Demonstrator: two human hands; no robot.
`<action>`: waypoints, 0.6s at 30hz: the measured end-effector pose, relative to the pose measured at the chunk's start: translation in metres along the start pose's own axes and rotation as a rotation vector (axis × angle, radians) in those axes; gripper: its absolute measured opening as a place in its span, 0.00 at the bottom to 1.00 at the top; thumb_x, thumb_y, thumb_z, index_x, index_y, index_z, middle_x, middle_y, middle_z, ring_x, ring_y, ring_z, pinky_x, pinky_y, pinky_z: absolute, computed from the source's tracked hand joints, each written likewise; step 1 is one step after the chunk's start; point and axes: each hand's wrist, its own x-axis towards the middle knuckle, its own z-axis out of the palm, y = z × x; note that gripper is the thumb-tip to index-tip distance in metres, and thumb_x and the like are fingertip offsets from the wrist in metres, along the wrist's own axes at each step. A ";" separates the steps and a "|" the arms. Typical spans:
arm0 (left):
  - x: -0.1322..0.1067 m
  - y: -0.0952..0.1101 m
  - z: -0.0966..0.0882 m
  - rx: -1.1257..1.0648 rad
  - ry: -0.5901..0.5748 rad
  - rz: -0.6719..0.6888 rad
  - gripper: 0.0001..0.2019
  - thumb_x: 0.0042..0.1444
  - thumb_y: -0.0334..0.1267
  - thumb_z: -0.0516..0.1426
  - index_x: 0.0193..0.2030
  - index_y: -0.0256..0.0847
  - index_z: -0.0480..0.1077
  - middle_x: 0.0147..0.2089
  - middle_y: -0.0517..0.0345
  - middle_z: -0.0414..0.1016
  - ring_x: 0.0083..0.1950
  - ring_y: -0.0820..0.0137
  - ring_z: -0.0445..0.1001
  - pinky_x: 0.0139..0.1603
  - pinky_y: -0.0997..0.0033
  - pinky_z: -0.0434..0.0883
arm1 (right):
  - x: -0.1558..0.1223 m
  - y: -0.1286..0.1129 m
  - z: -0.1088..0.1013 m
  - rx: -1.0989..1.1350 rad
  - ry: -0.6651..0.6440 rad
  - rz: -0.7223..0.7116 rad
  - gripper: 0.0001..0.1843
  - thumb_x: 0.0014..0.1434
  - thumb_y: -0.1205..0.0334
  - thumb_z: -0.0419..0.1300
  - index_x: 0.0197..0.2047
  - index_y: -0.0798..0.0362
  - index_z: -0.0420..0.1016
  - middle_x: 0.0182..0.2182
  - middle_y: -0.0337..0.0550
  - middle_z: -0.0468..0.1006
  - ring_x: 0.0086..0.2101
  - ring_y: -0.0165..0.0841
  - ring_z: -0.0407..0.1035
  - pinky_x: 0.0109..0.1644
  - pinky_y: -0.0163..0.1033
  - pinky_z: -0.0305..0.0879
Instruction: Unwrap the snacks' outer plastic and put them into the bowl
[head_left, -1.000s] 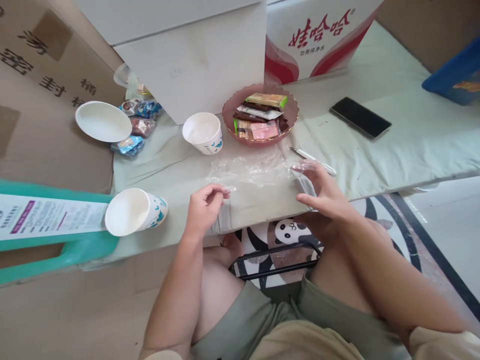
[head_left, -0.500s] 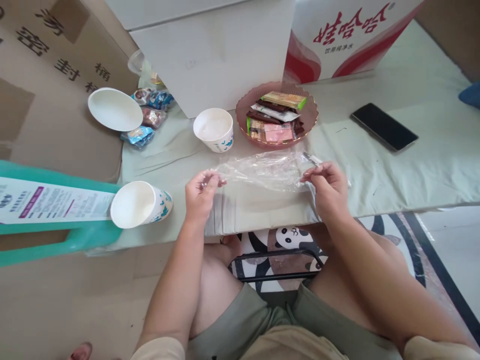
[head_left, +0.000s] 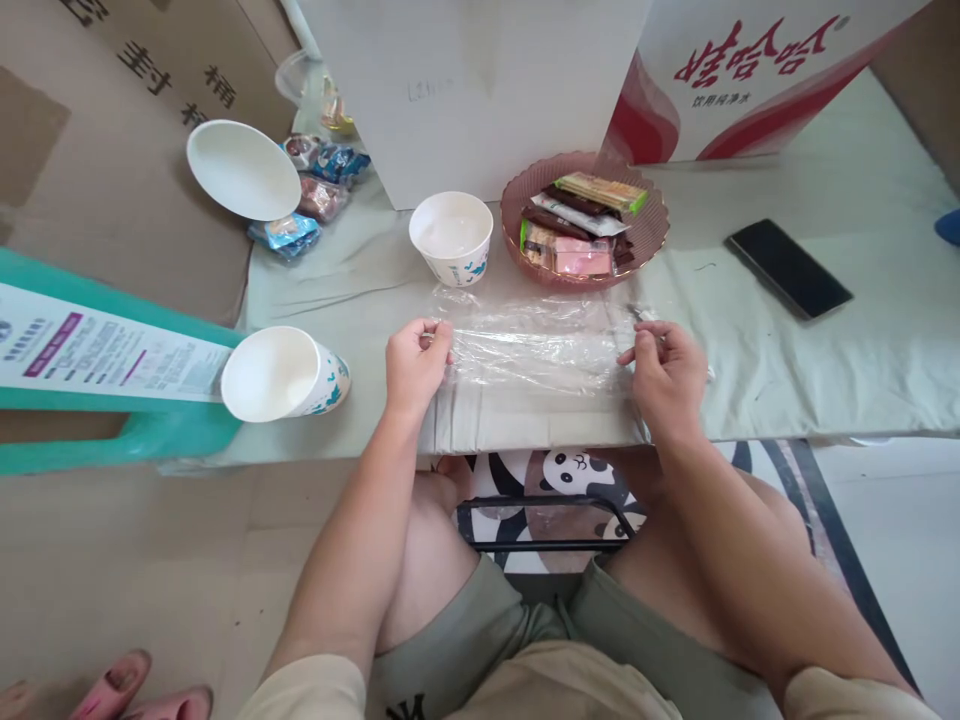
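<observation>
A sheet of clear plastic film (head_left: 536, 345) is stretched flat over the pale green cloth-covered table (head_left: 787, 370), near its front edge. My left hand (head_left: 415, 365) pinches the film's left end with closed fingers. My right hand (head_left: 664, 375) pinches its right end the same way. Just beyond the film stands an upright white paper cup (head_left: 452, 237) with blue marks. To the right of that cup is a pink ribbed dish (head_left: 585, 220) filled with wrapped snacks.
A second paper cup (head_left: 283, 372) lies on its side at the left, against a teal container (head_left: 97, 375). A white bowl (head_left: 241, 168) and candy wrappers (head_left: 315, 190) lie at the back left. A black phone (head_left: 787, 268) rests at the right. Cardboard boxes stand behind.
Both hands have taken the film by its ends and pulled it out flat and taut. The right hand closed from open into a pinch. The view has tilted down and left.
</observation>
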 end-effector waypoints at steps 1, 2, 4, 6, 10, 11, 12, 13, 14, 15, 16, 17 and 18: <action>-0.001 -0.001 -0.001 0.088 0.003 0.008 0.11 0.59 0.47 0.58 0.33 0.42 0.72 0.19 0.64 0.69 0.19 0.73 0.66 0.21 0.74 0.62 | 0.000 0.001 -0.002 -0.071 -0.001 -0.004 0.14 0.65 0.54 0.56 0.48 0.51 0.75 0.23 0.36 0.76 0.22 0.31 0.66 0.35 0.40 0.66; -0.002 -0.002 -0.002 0.186 0.002 0.021 0.11 0.59 0.47 0.58 0.33 0.42 0.73 0.20 0.63 0.71 0.21 0.71 0.69 0.25 0.72 0.65 | 0.001 0.002 -0.005 -0.149 0.000 -0.015 0.16 0.64 0.55 0.56 0.52 0.51 0.75 0.23 0.36 0.76 0.23 0.33 0.68 0.37 0.43 0.67; -0.005 -0.001 -0.002 0.393 -0.004 0.036 0.10 0.58 0.46 0.58 0.32 0.42 0.73 0.24 0.60 0.75 0.28 0.67 0.74 0.34 0.68 0.69 | 0.000 0.003 -0.011 -0.312 -0.006 -0.059 0.22 0.62 0.57 0.58 0.58 0.51 0.72 0.27 0.40 0.79 0.29 0.37 0.72 0.42 0.47 0.68; -0.008 0.002 -0.002 0.552 -0.005 0.030 0.10 0.58 0.46 0.59 0.36 0.42 0.75 0.30 0.55 0.79 0.36 0.62 0.78 0.42 0.64 0.71 | -0.005 0.002 -0.016 -0.458 -0.018 -0.129 0.28 0.59 0.58 0.60 0.63 0.51 0.69 0.42 0.49 0.82 0.35 0.41 0.74 0.45 0.52 0.69; -0.009 0.005 0.001 0.616 0.080 0.134 0.18 0.55 0.48 0.63 0.50 0.41 0.74 0.50 0.43 0.80 0.55 0.51 0.76 0.58 0.53 0.70 | -0.023 -0.011 -0.014 -0.508 -0.039 -0.426 0.23 0.60 0.62 0.59 0.59 0.48 0.73 0.56 0.56 0.75 0.47 0.47 0.73 0.52 0.56 0.68; -0.007 0.004 0.002 0.586 0.088 0.170 0.21 0.53 0.47 0.66 0.51 0.41 0.73 0.53 0.41 0.79 0.58 0.48 0.74 0.61 0.50 0.68 | -0.027 -0.016 -0.009 -0.469 -0.097 -0.515 0.19 0.63 0.63 0.57 0.56 0.47 0.75 0.54 0.54 0.77 0.48 0.47 0.73 0.54 0.56 0.68; -0.006 0.003 0.004 0.544 0.079 0.199 0.23 0.50 0.46 0.68 0.52 0.42 0.73 0.53 0.41 0.79 0.59 0.47 0.73 0.62 0.47 0.67 | -0.031 -0.019 -0.003 -0.432 -0.181 -0.591 0.17 0.64 0.63 0.56 0.55 0.47 0.75 0.52 0.53 0.78 0.51 0.47 0.72 0.56 0.56 0.67; -0.004 0.002 0.005 0.490 0.046 0.217 0.24 0.48 0.43 0.68 0.52 0.43 0.73 0.50 0.43 0.79 0.57 0.48 0.73 0.61 0.47 0.67 | -0.033 -0.023 0.004 -0.412 -0.279 -0.649 0.18 0.65 0.64 0.55 0.56 0.47 0.75 0.53 0.53 0.78 0.54 0.48 0.72 0.58 0.56 0.67; -0.002 0.001 0.006 0.423 0.000 0.225 0.23 0.48 0.40 0.68 0.52 0.44 0.72 0.46 0.47 0.80 0.53 0.51 0.75 0.60 0.48 0.68 | -0.035 -0.025 0.012 -0.415 -0.377 -0.686 0.19 0.65 0.64 0.54 0.58 0.47 0.75 0.57 0.52 0.78 0.58 0.49 0.70 0.61 0.57 0.65; 0.000 0.000 0.007 0.343 -0.046 0.231 0.22 0.49 0.36 0.67 0.52 0.45 0.72 0.41 0.52 0.79 0.48 0.56 0.76 0.57 0.52 0.70 | -0.037 -0.026 0.020 -0.436 -0.460 -0.707 0.21 0.65 0.63 0.54 0.60 0.47 0.74 0.61 0.52 0.75 0.62 0.51 0.67 0.63 0.58 0.64; 0.002 -0.001 0.007 0.250 -0.087 0.237 0.22 0.49 0.33 0.65 0.52 0.45 0.71 0.38 0.56 0.77 0.43 0.62 0.76 0.53 0.58 0.71 | -0.038 -0.026 0.027 -0.471 -0.526 -0.714 0.23 0.66 0.62 0.55 0.62 0.48 0.72 0.65 0.52 0.72 0.66 0.52 0.63 0.65 0.60 0.62; 0.003 -0.001 0.008 0.144 -0.121 0.241 0.21 0.50 0.30 0.63 0.52 0.46 0.71 0.36 0.60 0.75 0.40 0.66 0.75 0.50 0.63 0.72 | -0.041 -0.027 0.032 -0.510 -0.576 -0.712 0.23 0.66 0.62 0.55 0.63 0.48 0.72 0.67 0.52 0.70 0.68 0.53 0.59 0.67 0.61 0.60; 0.005 -0.001 0.008 0.038 -0.154 0.236 0.19 0.50 0.29 0.62 0.50 0.45 0.71 0.34 0.62 0.73 0.38 0.69 0.74 0.46 0.67 0.73 | -0.044 -0.027 0.036 -0.546 -0.607 -0.701 0.23 0.66 0.62 0.54 0.64 0.47 0.72 0.68 0.51 0.69 0.69 0.53 0.58 0.68 0.62 0.58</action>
